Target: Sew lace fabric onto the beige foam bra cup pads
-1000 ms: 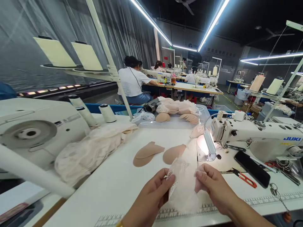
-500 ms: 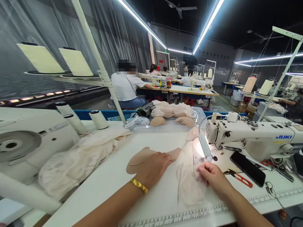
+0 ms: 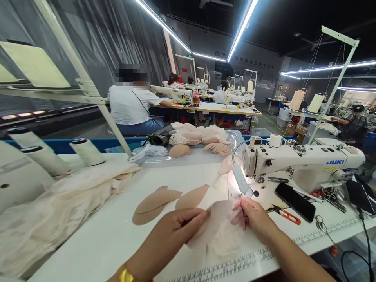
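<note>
My left hand (image 3: 185,227) pinches the edge of a beige pad piece (image 3: 217,209) at the front middle of the table. Close on its right, my right hand (image 3: 252,215) has thumb and fingers closed on sheer pale lace fabric (image 3: 227,237), which hangs down over the tabletop. Behind my left hand lie loose beige pads (image 3: 152,203), two overlapping, and another pad (image 3: 192,196) beside them. The lit lamp (image 3: 241,178) of the sewing machine (image 3: 299,160) shines just behind my right hand.
A black phone (image 3: 295,201), orange-handled snips (image 3: 289,215) and keys lie at the right. Cream lace fabric (image 3: 70,196) is heaped at the left. At the back, a clear tray (image 3: 158,158) holds pads and lace. A ruler strip (image 3: 235,264) runs along the front edge. People sit beyond.
My left hand has left the flat pads and now holds a beige piece beside the lace. My right hand has lifted the lace a little. The view has shifted to the right.
</note>
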Tool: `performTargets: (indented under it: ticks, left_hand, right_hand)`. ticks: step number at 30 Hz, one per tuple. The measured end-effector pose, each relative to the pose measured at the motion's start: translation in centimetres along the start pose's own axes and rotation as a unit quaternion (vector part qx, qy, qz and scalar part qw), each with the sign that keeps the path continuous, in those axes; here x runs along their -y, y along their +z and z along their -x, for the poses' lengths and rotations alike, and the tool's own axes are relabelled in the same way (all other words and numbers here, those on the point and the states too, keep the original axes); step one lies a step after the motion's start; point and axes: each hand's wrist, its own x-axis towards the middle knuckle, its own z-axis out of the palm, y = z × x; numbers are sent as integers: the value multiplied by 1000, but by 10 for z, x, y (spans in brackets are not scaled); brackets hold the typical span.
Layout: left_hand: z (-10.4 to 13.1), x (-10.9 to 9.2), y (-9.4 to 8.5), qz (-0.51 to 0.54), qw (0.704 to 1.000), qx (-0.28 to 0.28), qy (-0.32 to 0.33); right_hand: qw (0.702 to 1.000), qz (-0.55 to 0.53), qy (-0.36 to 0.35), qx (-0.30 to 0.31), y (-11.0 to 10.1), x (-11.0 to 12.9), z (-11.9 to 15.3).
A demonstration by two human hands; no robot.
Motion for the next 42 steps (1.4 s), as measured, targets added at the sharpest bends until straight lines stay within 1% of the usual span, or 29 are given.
performTargets:
  ticks: [3, 6, 8, 10, 11, 12, 14, 15, 16, 17, 18, 19, 20, 21, 22, 23, 24, 25, 26, 28, 29, 30, 31, 33, 34, 35, 37, 39, 42]
  left_hand:
    - [9, -8, 20, 40, 996, 71, -39]
    - [8, -13, 28, 21, 994, 100, -47]
    - [1, -18, 27, -10, 996, 83, -14]
    - [-10, -24, 24, -30, 996, 76, 43]
    - [-16, -28, 22, -35, 992, 101, 65]
    - [-23, -31, 20, -38, 985, 146, 78]
    - [-36, -34, 15, -46, 963, 253, 77]
    - [-41, -35, 13, -53, 954, 286, 70]
    - [-45, -34, 10, -61, 951, 297, 64]
    - [-48, -31, 6, -69, 954, 287, 57]
    - [-50, -28, 3, -81, 962, 254, 59]
    - [-49, -23, -1, -100, 972, 200, 74]
    - [-48, -18, -5, -127, 978, 127, 110]
    - [-45, -12, -9, -161, 972, 47, 166]
    - [-41, -7, -12, -201, 950, -25, 236]
    - [-36, -2, -15, -243, 917, -78, 306]
    - [-31, 2, -15, -280, 884, -99, 362]
    - [-26, 4, -14, -307, 861, -83, 397]
    - [-22, 4, -12, -323, 851, -44, 412]
    - [-17, 1, 1, -320, 852, 37, 412]
    - [-17, -1, 10, -307, 855, 62, 412]
    - [-20, -4, 20, -293, 856, 73, 419]
    - [-25, -7, 30, -283, 855, 71, 429]
    - [-40, -8, 51, -282, 846, 49, 450]
    - [-48, -7, 60, -287, 842, 40, 455]
    - [-56, -5, 67, -295, 839, 32, 457]
    - [-65, 1, 76, -307, 841, 14, 446]
    - [-68, 5, 78, -296, 848, 8, 439]
    - [-64, 7, 76, -275, 853, 12, 445]
  right_hand:
    - [1000, 0, -15, 13, 0, 2, 3]
    - [998, 33, -40, 20, 3, 5, 8]
    - [998, 42, -44, 17, 5, 7, 11]
    - [995, 73, -62, 22, 7, 12, 16]
    - [992, 98, -78, 31, 7, 16, 20]
    - [986, 127, -99, 42, 7, 20, 23]
    - [970, 187, -151, 48, 6, 29, 31]
    - [960, 213, -179, 33, 4, 32, 34]
    - [949, 235, -212, 3, 3, 35, 37]
    - [935, 255, -246, -35, 2, 37, 39]
    - [918, 268, -281, -73, 1, 37, 40]
    - [902, 276, -316, -102, 1, 36, 40]
    - [888, 277, -348, -116, 2, 33, 40]
    - [877, 276, -375, -115, 3, 30, 38]
    - [871, 280, -392, -101, 3, 26, 35]
    - [864, 295, -400, -79, 2, 22, 31]
    - [855, 327, -399, -53, -1, 17, 26]
    - [839, 377, -392, -24, -5, 13, 19]
    - [816, 434, -381, 6, -11, 10, 12]
    - [767, 528, -359, 57, -26, 5, -3]
    - [744, 558, -358, 81, -33, 4, -10]
    - [725, 576, -363, 101, -41, 4, -16]
    - [709, 586, -374, 115, -47, 4, -21]
    - [683, 594, -405, 130, -57, 5, -27]
    - [678, 592, -417, 126, -61, 6, -27]
    - [680, 587, -424, 113, -63, 6, -27]
    - [685, 580, -433, 81, -66, 6, -23]
    - [683, 584, -436, 51, -68, 5, -18]
    - [679, 594, -431, 39, -70, 5, -15]
